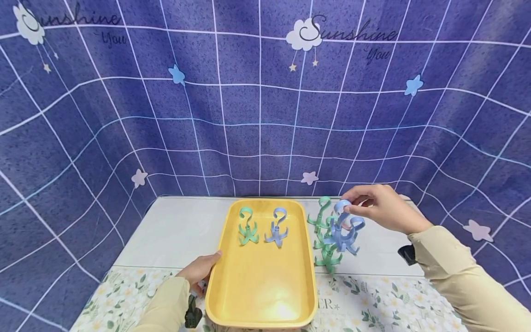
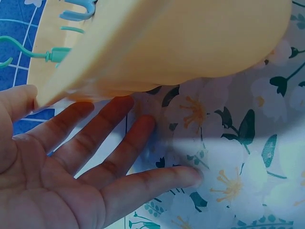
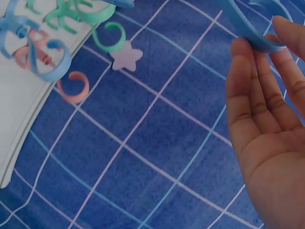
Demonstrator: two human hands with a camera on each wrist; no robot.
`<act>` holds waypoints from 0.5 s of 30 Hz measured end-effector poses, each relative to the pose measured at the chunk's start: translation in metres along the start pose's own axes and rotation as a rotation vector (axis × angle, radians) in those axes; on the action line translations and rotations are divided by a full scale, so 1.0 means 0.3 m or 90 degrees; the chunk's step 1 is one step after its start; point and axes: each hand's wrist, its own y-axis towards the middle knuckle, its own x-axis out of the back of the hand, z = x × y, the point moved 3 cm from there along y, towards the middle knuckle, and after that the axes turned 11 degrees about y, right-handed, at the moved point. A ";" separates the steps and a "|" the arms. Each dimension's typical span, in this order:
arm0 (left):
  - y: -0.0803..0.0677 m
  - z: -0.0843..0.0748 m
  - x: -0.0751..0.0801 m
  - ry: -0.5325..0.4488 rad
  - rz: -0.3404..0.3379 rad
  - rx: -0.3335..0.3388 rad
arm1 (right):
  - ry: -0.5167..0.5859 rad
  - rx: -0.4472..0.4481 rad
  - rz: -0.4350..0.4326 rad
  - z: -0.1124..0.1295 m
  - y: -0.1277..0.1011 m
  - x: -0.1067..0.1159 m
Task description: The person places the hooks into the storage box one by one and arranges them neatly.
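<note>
From the head view, a yellow tray [image 1: 261, 281] is seen lying on a counter [image 1: 182, 230] partly covered by a floral cloth [image 1: 373, 299]. Two small hooks are stood upright at the far end of the tray: a green hook [image 1: 248, 227] on the left and a blue hook [image 1: 277, 228] just beside it on the right. The left hand [image 1: 201, 269] is laid against the tray's left rim, with its fingers stretched out flat and nothing gripped. To the right of the tray, a lifted hook [image 1: 344, 230], blue in colour, is pinched at its top loop by the fingers of the right hand [image 1: 383, 207] and held just above the counter. A cluster of green hooks [image 1: 325, 240] is stood on the counter directly behind and below it, touching or nearly touching it. A blue grid-patterned backdrop [image 1: 265, 115] is hung behind everything.

From the left wrist view, the left hand [image 2: 71, 176] is shown open, palm up, with fingers [image 2: 114, 157] spread straight over the floral cloth [image 2: 238, 157], just under the tray [image 2: 181, 43] edge.

From the right wrist view, the lifted hook's [image 3: 250, 26] curved blue loop is gripped between the fingertips [image 3: 243, 62] of the right hand [image 3: 271, 133]. More hooks, including a pink hook [image 3: 74, 88], are seen at the counter [image 3: 24, 119] edge, well apart from the hand.
</note>
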 end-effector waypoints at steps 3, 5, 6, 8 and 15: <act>0.001 -0.001 -0.001 -0.002 0.002 0.001 | 0.017 0.002 0.008 0.007 0.017 -0.019; 0.000 -0.003 -0.001 -0.003 0.003 0.001 | 0.028 0.003 0.015 0.014 0.029 -0.031; 0.001 -0.003 -0.001 -0.004 0.002 0.003 | 0.035 0.002 0.021 0.018 0.035 -0.038; 0.003 -0.003 -0.002 -0.004 0.004 0.003 | 0.049 0.003 0.031 0.027 0.047 -0.053; 0.010 0.005 0.000 -0.005 0.006 0.004 | 0.082 -0.014 0.048 0.043 0.089 -0.114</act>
